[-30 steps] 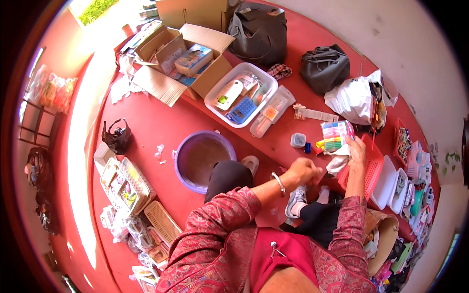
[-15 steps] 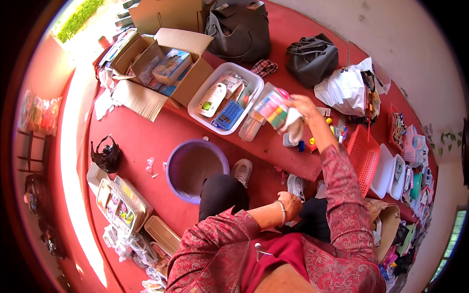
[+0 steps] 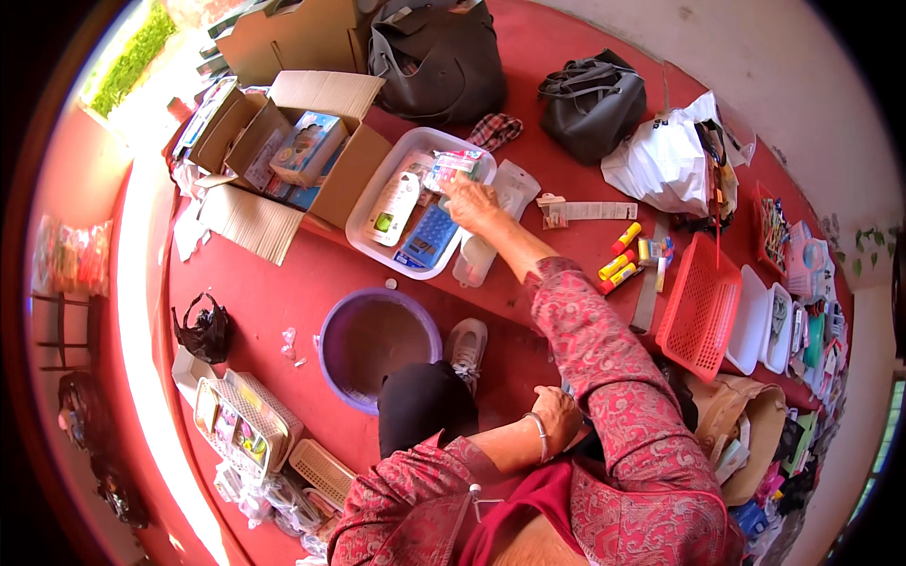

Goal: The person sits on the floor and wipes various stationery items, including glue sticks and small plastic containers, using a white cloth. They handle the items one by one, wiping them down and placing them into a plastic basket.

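Observation:
My right hand (image 3: 475, 203) reaches over the white plastic tub (image 3: 355, 215), its fingers closed on a small pink, white and blue packet (image 3: 451, 168) at the tub's far right. Inside the tub lie a white card-backed pack (image 3: 394, 209) and a blue perforated plastic piece (image 3: 429, 236). Beneath my right wrist, clear plastic packs (image 3: 475, 259) sit along the tub's right side. My left hand (image 3: 559, 420) rests closed in a fist by my lap, wearing a bangle, with nothing seen in it.
An open cardboard box (image 3: 351, 174) stands left of the tub, and a purple basin (image 3: 326, 344) sits below. Yellow-and-red glue sticks (image 3: 618, 269) lie to the right, near a red basket (image 3: 694, 330). Dark bags (image 3: 593, 108) stand at the back.
My right hand has swung left from beside the tub to over it. The colourful pack and white cloth no longer show in it. My left hand stays closed near my lap.

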A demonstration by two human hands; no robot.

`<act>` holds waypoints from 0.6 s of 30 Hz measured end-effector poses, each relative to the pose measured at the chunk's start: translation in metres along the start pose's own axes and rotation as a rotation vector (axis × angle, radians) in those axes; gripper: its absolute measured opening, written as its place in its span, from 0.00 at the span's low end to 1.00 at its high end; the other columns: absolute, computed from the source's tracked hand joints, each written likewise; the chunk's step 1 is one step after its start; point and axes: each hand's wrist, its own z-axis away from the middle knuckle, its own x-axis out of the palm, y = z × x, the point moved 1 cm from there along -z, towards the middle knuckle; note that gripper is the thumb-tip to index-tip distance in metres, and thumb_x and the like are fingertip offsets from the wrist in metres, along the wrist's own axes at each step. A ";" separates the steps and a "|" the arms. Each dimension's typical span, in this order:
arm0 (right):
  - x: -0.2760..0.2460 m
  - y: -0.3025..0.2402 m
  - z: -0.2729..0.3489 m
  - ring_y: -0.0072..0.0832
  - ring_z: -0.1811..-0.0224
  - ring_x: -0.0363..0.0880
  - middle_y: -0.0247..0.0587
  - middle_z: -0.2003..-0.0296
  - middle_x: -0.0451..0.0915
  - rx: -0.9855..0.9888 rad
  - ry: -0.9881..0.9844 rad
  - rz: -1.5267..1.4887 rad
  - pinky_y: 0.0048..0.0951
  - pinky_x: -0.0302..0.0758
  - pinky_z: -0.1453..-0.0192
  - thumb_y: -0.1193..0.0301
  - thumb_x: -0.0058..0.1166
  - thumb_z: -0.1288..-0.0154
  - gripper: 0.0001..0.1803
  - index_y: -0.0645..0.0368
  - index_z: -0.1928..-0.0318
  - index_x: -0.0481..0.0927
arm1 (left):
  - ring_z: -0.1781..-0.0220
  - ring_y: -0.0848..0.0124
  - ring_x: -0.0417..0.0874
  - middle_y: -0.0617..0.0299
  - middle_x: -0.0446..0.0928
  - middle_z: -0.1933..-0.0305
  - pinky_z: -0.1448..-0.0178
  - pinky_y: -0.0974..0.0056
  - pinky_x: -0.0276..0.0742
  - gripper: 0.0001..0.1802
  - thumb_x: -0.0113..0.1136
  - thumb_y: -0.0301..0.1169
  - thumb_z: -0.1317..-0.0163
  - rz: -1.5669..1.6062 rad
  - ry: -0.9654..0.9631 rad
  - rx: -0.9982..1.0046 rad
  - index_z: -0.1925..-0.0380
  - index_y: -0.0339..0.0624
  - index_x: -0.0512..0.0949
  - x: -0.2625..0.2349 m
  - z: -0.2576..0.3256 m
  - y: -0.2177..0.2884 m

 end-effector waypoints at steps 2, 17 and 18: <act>0.010 -0.012 0.005 0.44 0.59 0.76 0.54 0.58 0.71 0.024 -0.058 0.011 0.42 0.73 0.57 0.71 0.50 0.47 0.23 0.55 0.48 0.66 | 0.46 0.51 0.70 0.50 0.70 0.47 0.49 0.40 0.64 0.22 0.45 0.42 0.43 0.073 0.231 0.057 0.50 0.47 0.72 0.052 -0.020 -0.009; 0.015 -0.019 -0.015 0.36 0.63 0.79 0.52 0.67 0.78 0.071 0.054 0.118 0.34 0.76 0.69 0.74 0.41 0.45 0.14 0.66 0.58 0.73 | 0.31 0.61 0.48 0.62 0.54 0.34 0.30 0.49 0.37 0.28 0.40 0.45 0.42 0.609 0.269 0.297 0.41 0.52 0.61 0.060 0.000 -0.027; 0.009 -0.017 -0.010 0.38 0.64 0.79 0.51 0.68 0.78 0.081 0.106 0.055 0.35 0.76 0.68 0.73 0.43 0.45 0.14 0.64 0.58 0.72 | 0.31 0.61 0.49 0.63 0.55 0.34 0.30 0.49 0.37 0.28 0.41 0.45 0.43 0.584 0.283 0.287 0.41 0.52 0.61 0.060 0.000 -0.025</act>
